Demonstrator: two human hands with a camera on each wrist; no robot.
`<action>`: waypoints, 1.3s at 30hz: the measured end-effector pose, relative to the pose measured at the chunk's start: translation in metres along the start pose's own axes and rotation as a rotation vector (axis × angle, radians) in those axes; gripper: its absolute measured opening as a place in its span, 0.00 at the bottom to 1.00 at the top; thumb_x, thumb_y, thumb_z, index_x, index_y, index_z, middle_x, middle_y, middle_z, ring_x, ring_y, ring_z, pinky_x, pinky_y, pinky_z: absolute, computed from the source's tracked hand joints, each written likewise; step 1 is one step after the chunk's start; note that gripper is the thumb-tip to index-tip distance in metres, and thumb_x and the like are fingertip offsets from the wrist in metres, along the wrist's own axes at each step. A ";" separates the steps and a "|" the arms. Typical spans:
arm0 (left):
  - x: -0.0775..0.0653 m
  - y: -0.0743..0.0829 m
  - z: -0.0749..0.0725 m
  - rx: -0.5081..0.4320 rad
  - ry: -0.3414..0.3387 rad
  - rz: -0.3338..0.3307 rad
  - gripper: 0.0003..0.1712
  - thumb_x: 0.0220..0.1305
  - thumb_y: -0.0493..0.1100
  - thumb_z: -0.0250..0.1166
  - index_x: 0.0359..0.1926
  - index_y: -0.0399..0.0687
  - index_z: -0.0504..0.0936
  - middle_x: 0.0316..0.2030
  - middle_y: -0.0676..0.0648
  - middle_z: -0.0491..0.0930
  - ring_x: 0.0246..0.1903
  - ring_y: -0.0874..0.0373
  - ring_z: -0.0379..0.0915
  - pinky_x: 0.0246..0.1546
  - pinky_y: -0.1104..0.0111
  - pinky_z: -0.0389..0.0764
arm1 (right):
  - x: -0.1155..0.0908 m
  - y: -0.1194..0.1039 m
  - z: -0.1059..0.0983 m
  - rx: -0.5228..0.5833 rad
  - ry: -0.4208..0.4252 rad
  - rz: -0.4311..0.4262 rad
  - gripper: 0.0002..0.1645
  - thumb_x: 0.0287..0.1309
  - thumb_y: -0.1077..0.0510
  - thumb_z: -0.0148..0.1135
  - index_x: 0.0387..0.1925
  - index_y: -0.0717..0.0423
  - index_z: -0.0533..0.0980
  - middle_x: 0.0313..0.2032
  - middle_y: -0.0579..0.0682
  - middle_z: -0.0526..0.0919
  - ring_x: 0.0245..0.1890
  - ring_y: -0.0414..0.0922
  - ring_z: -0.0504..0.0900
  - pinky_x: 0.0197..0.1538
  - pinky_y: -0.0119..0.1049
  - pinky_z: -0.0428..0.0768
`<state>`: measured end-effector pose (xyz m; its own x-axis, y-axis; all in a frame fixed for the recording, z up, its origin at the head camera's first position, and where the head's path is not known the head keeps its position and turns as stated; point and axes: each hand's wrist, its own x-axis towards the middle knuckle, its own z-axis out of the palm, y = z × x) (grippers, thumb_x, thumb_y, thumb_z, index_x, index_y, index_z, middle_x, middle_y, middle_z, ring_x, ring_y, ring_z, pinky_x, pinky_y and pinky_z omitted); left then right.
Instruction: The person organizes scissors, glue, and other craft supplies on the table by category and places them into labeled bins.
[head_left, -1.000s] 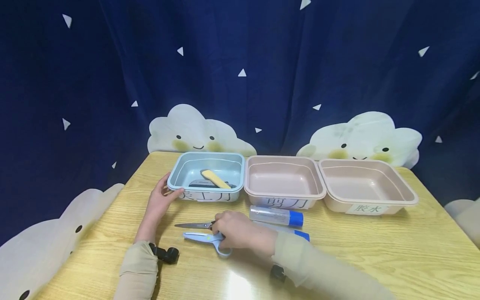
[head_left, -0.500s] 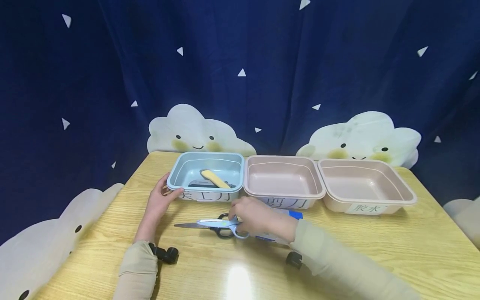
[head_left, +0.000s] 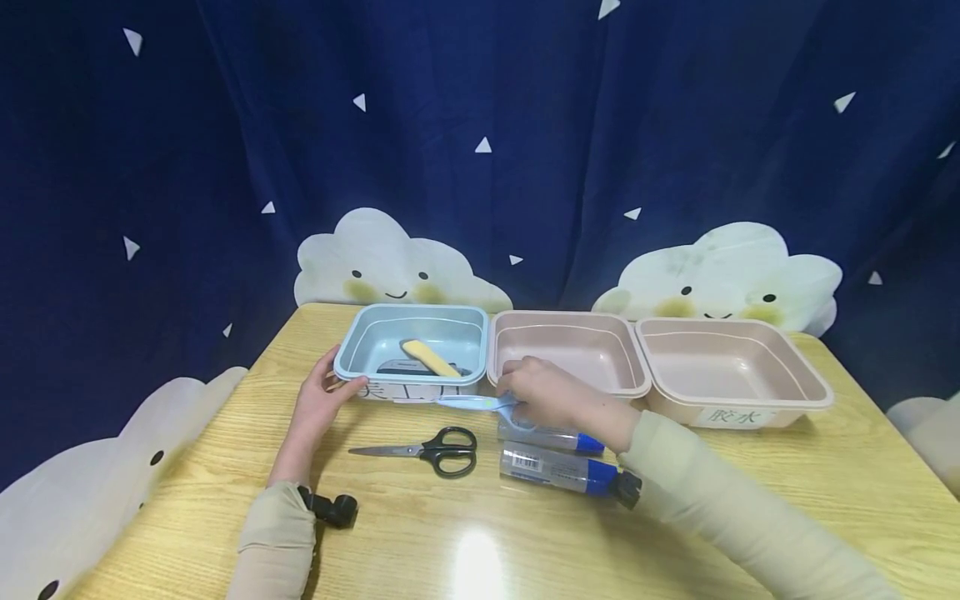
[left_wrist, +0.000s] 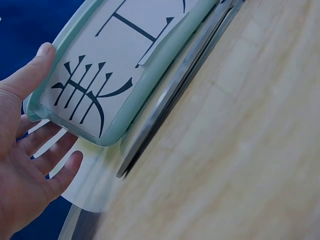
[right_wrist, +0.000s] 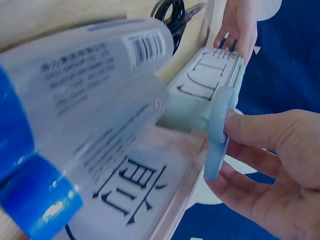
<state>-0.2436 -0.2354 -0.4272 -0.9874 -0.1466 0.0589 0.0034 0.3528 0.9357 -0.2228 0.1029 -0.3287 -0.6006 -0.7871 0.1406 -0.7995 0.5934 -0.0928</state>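
My right hand (head_left: pixel 551 396) pinches a pair of light blue scissors (head_left: pixel 472 402) by the handles, just over the front rim of the middle pink bin (head_left: pixel 543 342). In the right wrist view the blue handle loops (right_wrist: pixel 218 132) show between thumb and fingers. At the left front corner of the light blue bin (head_left: pixel 378 342), my left hand (head_left: pixel 318 404) grips the rim, thumb in front and fingers along the side. A yellow-handled utility knife (head_left: pixel 431 358) and a dark one lie in that bin. Black-handled scissors (head_left: pixel 450 454) lie on the table, blades leftward.
Two clear glue bottles with blue caps lie before the middle bin, the nearer bottle (head_left: pixel 547 467) beside the farther bottle (head_left: pixel 566 439). A second pink bin (head_left: pixel 712 358) stands at the right of the row. A dark blue curtain (head_left: pixel 480 150) hangs behind the wooden table (head_left: pixel 405 542).
My right hand has picked up the light blue scissors from beside the black ones and carried them right and up toward the middle bin. My left hand has stayed on the blue bin.
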 end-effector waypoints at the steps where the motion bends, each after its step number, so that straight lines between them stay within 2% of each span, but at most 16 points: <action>1: 0.000 0.000 0.000 0.000 0.000 -0.002 0.50 0.52 0.53 0.67 0.70 0.54 0.49 0.64 0.41 0.58 0.61 0.44 0.59 0.57 0.54 0.69 | -0.001 0.002 -0.001 -0.002 0.001 0.009 0.17 0.35 0.66 0.71 0.35 0.57 0.82 0.31 0.47 0.80 0.31 0.42 0.76 0.40 0.34 0.78; 4: -0.001 0.000 0.000 0.003 -0.002 -0.011 0.50 0.52 0.53 0.67 0.70 0.55 0.49 0.64 0.41 0.58 0.61 0.44 0.58 0.57 0.54 0.68 | -0.004 0.008 -0.003 -0.010 0.015 0.022 0.15 0.37 0.67 0.70 0.34 0.57 0.81 0.31 0.48 0.80 0.30 0.43 0.76 0.40 0.36 0.77; 9: -0.002 0.002 -0.001 0.008 -0.007 -0.026 0.50 0.52 0.53 0.67 0.70 0.54 0.49 0.65 0.41 0.58 0.61 0.43 0.57 0.58 0.54 0.68 | -0.007 0.019 -0.007 -0.020 0.052 0.045 0.12 0.39 0.69 0.67 0.31 0.57 0.81 0.30 0.48 0.79 0.28 0.41 0.74 0.36 0.33 0.77; 12: -0.003 0.003 -0.001 0.005 -0.010 -0.023 0.50 0.52 0.53 0.67 0.70 0.54 0.49 0.65 0.41 0.57 0.62 0.43 0.57 0.58 0.53 0.67 | -0.010 0.027 -0.010 -0.020 0.057 0.066 0.14 0.38 0.70 0.68 0.33 0.58 0.81 0.32 0.50 0.80 0.31 0.42 0.76 0.38 0.32 0.79; 17: -0.002 0.002 -0.001 -0.002 -0.010 -0.018 0.50 0.52 0.52 0.67 0.70 0.54 0.48 0.65 0.41 0.57 0.62 0.43 0.57 0.58 0.53 0.67 | -0.015 0.043 -0.013 -0.055 0.057 0.120 0.15 0.40 0.69 0.68 0.35 0.59 0.80 0.35 0.51 0.82 0.36 0.45 0.79 0.44 0.38 0.79; 22: -0.001 0.002 0.000 -0.008 -0.006 -0.005 0.50 0.52 0.52 0.68 0.70 0.53 0.49 0.65 0.41 0.57 0.62 0.43 0.57 0.58 0.53 0.68 | -0.019 0.058 -0.014 -0.058 0.061 0.172 0.15 0.42 0.69 0.66 0.36 0.59 0.80 0.36 0.52 0.82 0.38 0.48 0.79 0.46 0.42 0.78; 25: -0.001 0.002 0.000 -0.014 -0.007 -0.001 0.50 0.52 0.52 0.68 0.70 0.53 0.49 0.65 0.40 0.57 0.61 0.43 0.58 0.58 0.54 0.68 | -0.022 0.066 -0.013 -0.057 0.073 0.190 0.15 0.40 0.70 0.67 0.36 0.60 0.80 0.36 0.53 0.82 0.40 0.50 0.80 0.48 0.43 0.77; 29: -0.001 0.002 0.001 -0.021 -0.007 0.002 0.50 0.52 0.51 0.67 0.70 0.52 0.49 0.64 0.40 0.58 0.61 0.43 0.58 0.58 0.54 0.68 | -0.026 0.077 -0.011 -0.128 0.097 0.217 0.17 0.37 0.68 0.70 0.35 0.56 0.81 0.36 0.51 0.83 0.41 0.50 0.80 0.47 0.44 0.77; 33: -0.001 0.002 0.001 -0.022 -0.005 0.005 0.50 0.52 0.51 0.67 0.70 0.52 0.49 0.64 0.40 0.58 0.61 0.43 0.58 0.58 0.54 0.68 | -0.031 0.086 -0.008 -0.193 0.103 0.209 0.18 0.33 0.69 0.70 0.33 0.55 0.82 0.34 0.50 0.84 0.38 0.49 0.80 0.42 0.43 0.76; 39: -0.002 0.002 0.000 -0.011 -0.003 -0.011 0.51 0.52 0.53 0.67 0.70 0.54 0.48 0.65 0.41 0.58 0.62 0.43 0.57 0.59 0.54 0.67 | -0.035 0.099 0.003 -0.183 0.090 0.189 0.15 0.33 0.69 0.67 0.30 0.56 0.82 0.31 0.50 0.84 0.34 0.49 0.81 0.40 0.44 0.75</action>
<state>-0.2420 -0.2342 -0.4255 -0.9879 -0.1475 0.0473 -0.0058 0.3405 0.9402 -0.2809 0.1884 -0.3454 -0.7290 -0.6463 0.2255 -0.6532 0.7553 0.0530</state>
